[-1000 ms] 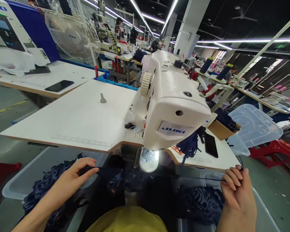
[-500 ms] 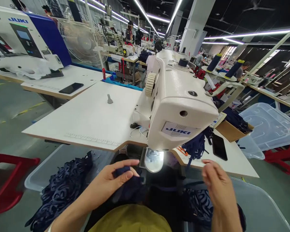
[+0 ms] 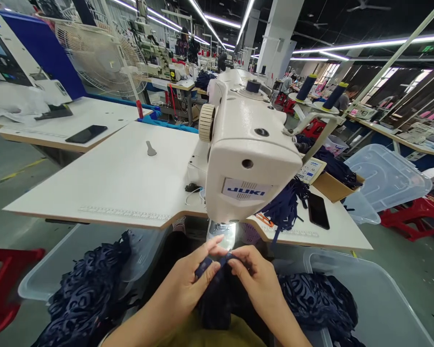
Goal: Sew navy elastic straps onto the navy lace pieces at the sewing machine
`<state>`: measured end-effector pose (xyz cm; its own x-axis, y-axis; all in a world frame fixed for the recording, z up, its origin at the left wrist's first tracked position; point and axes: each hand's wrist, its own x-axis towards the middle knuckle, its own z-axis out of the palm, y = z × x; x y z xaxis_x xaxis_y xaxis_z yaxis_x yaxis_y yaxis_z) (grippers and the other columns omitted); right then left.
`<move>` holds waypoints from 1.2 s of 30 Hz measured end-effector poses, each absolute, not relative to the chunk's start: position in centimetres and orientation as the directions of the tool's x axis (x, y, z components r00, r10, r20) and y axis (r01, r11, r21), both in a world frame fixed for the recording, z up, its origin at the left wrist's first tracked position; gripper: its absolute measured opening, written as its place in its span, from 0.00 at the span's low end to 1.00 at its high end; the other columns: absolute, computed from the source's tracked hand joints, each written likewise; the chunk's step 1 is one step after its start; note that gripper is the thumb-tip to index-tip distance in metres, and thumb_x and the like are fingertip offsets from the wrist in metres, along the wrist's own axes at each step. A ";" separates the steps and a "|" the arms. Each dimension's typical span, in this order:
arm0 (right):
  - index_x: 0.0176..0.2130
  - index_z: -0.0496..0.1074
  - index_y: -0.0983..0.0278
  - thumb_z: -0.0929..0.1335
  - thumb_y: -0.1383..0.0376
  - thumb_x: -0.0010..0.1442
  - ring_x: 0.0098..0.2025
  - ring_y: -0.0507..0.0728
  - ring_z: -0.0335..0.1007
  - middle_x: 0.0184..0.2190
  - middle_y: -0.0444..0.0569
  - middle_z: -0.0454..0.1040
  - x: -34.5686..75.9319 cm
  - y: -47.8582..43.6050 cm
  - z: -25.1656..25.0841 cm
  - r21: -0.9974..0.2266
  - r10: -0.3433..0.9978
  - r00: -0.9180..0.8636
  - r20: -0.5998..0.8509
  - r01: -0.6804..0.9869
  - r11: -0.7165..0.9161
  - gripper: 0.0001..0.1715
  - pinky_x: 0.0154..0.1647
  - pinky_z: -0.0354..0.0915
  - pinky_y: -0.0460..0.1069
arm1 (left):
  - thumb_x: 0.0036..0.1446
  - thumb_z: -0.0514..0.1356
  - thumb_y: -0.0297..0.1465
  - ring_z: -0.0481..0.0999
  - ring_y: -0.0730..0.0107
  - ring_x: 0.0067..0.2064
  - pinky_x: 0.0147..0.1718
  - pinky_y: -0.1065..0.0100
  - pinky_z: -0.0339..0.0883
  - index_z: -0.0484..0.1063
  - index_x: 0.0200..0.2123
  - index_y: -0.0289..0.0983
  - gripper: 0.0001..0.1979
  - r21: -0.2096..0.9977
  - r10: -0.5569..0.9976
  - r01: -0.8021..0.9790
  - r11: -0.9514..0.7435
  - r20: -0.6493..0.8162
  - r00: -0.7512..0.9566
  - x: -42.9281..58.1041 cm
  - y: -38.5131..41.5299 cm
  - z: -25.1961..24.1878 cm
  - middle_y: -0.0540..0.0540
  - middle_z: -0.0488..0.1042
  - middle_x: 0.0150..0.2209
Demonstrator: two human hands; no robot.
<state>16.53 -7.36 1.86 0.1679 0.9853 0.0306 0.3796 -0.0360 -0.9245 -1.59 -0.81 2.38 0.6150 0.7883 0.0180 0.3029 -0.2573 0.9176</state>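
Observation:
A dark navy piece of fabric [image 3: 217, 299] hangs between my two hands, just in front of the sewing machine's lit needle area. My left hand [image 3: 193, 274] pinches it between thumb and fingers. Close beside it, my right hand [image 3: 251, 270] grips the fabric's upper edge between thumb and forefinger. The white JUKI sewing machine [image 3: 253, 164] stands directly behind my hands, its lamp shining on the clear guard [image 3: 224, 233]. The fabric's lower end drops over my lap, and the fingers partly hide its upper part.
Clear bins hold navy fabric pieces at left [image 3: 83, 289] and right [image 3: 318, 299]. On the white table [image 3: 123, 173] lies a grey metal piece [image 3: 151, 148]. Right of the machine are navy strips [image 3: 284, 205], orange-handled snips [image 3: 264, 220], a phone [image 3: 318, 211] and a cardboard box [image 3: 334, 187].
My right hand has moved left from the table's right side and taken hold of the navy fabric beside my left hand. The camera view has shifted to the right.

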 end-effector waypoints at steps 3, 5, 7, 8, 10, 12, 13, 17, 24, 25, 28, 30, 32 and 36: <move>0.38 0.72 0.61 0.67 0.62 0.61 0.32 0.51 0.72 0.31 0.42 0.75 16.7 -7.3 1.8 -0.931 0.981 0.191 0.033 0.363 -0.039 0.06 0.34 0.66 0.44 | 0.63 0.53 0.38 0.73 0.67 0.50 0.49 0.71 0.65 0.63 0.58 0.48 0.20 0.925 0.784 0.312 -0.219 -0.023 0.620 -1.4 -0.8 2.6 0.51 0.74 0.49; 0.38 0.71 0.61 0.67 0.61 0.61 0.33 0.52 0.72 0.31 0.43 0.75 16.8 -7.3 1.6 -0.930 0.972 0.231 0.051 0.366 -0.038 0.06 0.35 0.66 0.44 | 0.63 0.54 0.39 0.73 0.67 0.47 0.47 0.73 0.65 0.68 0.52 0.46 0.15 0.929 0.785 0.302 -0.214 -0.020 0.619 -1.3 -0.8 3.0 0.51 0.75 0.46; 0.38 0.71 0.61 0.67 0.62 0.61 0.33 0.52 0.72 0.31 0.43 0.75 16.8 -7.3 1.5 -0.925 0.967 0.247 0.067 0.378 -0.033 0.06 0.36 0.65 0.44 | 0.63 0.53 0.39 0.74 0.70 0.41 0.41 0.75 0.66 0.72 0.43 0.43 0.12 0.935 0.788 0.285 -0.211 -0.010 0.616 -1.0 -0.8 3.3 0.52 0.75 0.39; 0.38 0.71 0.61 0.67 0.62 0.61 0.33 0.52 0.72 0.31 0.43 0.75 16.7 -7.3 1.5 -0.922 0.968 0.241 0.073 0.386 -0.027 0.05 0.36 0.65 0.44 | 0.63 0.53 0.40 0.73 0.71 0.38 0.38 0.75 0.66 0.72 0.40 0.42 0.12 0.937 0.791 0.281 -0.210 -0.006 0.612 -0.9 -0.8 3.4 0.52 0.75 0.35; 0.37 0.72 0.61 0.67 0.63 0.61 0.33 0.51 0.71 0.31 0.43 0.75 16.6 -7.4 1.5 -0.918 0.973 0.215 0.087 0.396 -0.005 0.04 0.35 0.65 0.43 | 0.63 0.53 0.40 0.73 0.71 0.35 0.36 0.75 0.65 0.72 0.37 0.41 0.12 0.935 0.801 0.285 -0.210 -0.002 0.598 -0.7 -0.9 3.5 0.52 0.74 0.33; 0.37 0.72 0.61 0.67 0.64 0.61 0.32 0.51 0.71 0.32 0.42 0.75 16.4 -7.5 1.7 -0.913 0.976 0.190 0.109 0.407 0.023 0.04 0.35 0.65 0.43 | 0.62 0.54 0.40 0.73 0.70 0.38 0.39 0.74 0.65 0.71 0.40 0.42 0.11 0.932 0.809 0.293 -0.215 0.002 0.588 -0.6 -0.9 3.5 0.52 0.75 0.36; 0.37 0.72 0.61 0.67 0.64 0.61 0.33 0.51 0.70 0.32 0.42 0.75 16.3 -7.5 1.8 -0.911 0.977 0.176 0.122 0.412 0.040 0.04 0.35 0.64 0.43 | 0.62 0.54 0.39 0.73 0.70 0.39 0.40 0.74 0.64 0.71 0.41 0.42 0.11 0.929 0.810 0.298 -0.217 0.001 0.586 -0.5 -0.9 3.5 0.52 0.75 0.37; 0.36 0.73 0.61 0.67 0.66 0.61 0.33 0.50 0.70 0.31 0.42 0.75 16.1 -7.5 1.9 -0.900 0.978 0.125 0.166 0.425 0.098 0.03 0.34 0.64 0.42 | 0.61 0.53 0.37 0.68 0.73 0.31 0.31 0.75 0.62 0.70 0.34 0.40 0.09 0.903 0.808 0.375 -0.209 -0.056 0.586 -0.3 -0.8 3.4 0.54 0.70 0.29; 0.36 0.72 0.61 0.65 0.65 0.64 0.35 0.51 0.72 0.33 0.43 0.76 15.9 -7.9 1.5 -0.893 0.975 0.047 0.219 0.412 0.181 0.05 0.38 0.65 0.43 | 0.65 0.48 0.35 0.66 0.74 0.31 0.30 0.74 0.60 0.66 0.34 0.39 0.11 0.812 0.768 0.394 -0.431 0.101 0.633 -0.6 -1.1 2.4 0.52 0.67 0.30; 0.37 0.72 0.61 0.65 0.63 0.65 0.32 0.50 0.71 0.32 0.43 0.76 15.9 -8.0 1.5 -0.913 0.986 0.030 0.166 0.381 0.143 0.07 0.35 0.65 0.42 | 0.65 0.48 0.34 0.67 0.74 0.31 0.31 0.74 0.60 0.66 0.34 0.39 0.11 0.795 0.739 0.386 -0.467 0.111 0.665 -0.7 -1.2 2.3 0.52 0.67 0.30; 0.42 0.69 0.60 0.61 0.59 0.67 0.21 0.47 0.66 0.26 0.42 0.76 16.3 -8.1 1.8 -0.969 0.999 0.009 -0.036 0.245 -0.037 0.11 0.21 0.60 0.40 | 0.67 0.45 0.32 0.67 0.74 0.31 0.31 0.73 0.61 0.66 0.32 0.38 0.13 0.743 0.654 0.356 -0.567 0.143 0.742 -1.0 -1.2 2.3 0.51 0.67 0.30; 0.44 0.67 0.60 0.61 0.57 0.67 0.17 0.46 0.62 0.25 0.41 0.76 16.4 -8.1 2.0 -0.969 0.994 -0.008 -0.106 0.226 -0.102 0.12 0.18 0.58 0.40 | 0.67 0.44 0.32 0.67 0.73 0.32 0.32 0.73 0.61 0.66 0.31 0.38 0.15 0.712 0.618 0.331 -0.619 0.181 0.765 -1.0 -1.2 2.4 0.50 0.67 0.31; 0.42 0.69 0.60 0.61 0.58 0.66 0.18 0.46 0.64 0.25 0.41 0.76 16.4 -8.0 2.3 -0.947 0.995 -0.008 -0.095 0.309 -0.088 0.11 0.20 0.60 0.40 | 0.67 0.44 0.31 0.68 0.73 0.32 0.33 0.73 0.62 0.66 0.32 0.38 0.15 0.703 0.600 0.311 -0.640 0.204 0.774 -0.8 -1.3 2.6 0.49 0.67 0.31; 0.37 0.69 0.61 0.61 0.64 0.64 0.24 0.48 0.71 0.22 0.40 0.74 16.1 -7.9 2.7 -0.884 0.999 0.036 -0.009 0.466 -0.025 0.08 0.26 0.62 0.40 | 0.65 0.46 0.30 0.67 0.74 0.30 0.30 0.74 0.62 0.66 0.35 0.39 0.11 0.753 0.659 0.348 -0.559 0.149 0.737 -0.5 -1.7 3.0 0.51 0.68 0.30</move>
<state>16.05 -7.89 2.71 0.0364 0.9993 -0.0090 0.4660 -0.0250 -0.8844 -0.54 -1.70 3.03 0.7372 0.6592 0.1485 0.3481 -0.5589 0.7526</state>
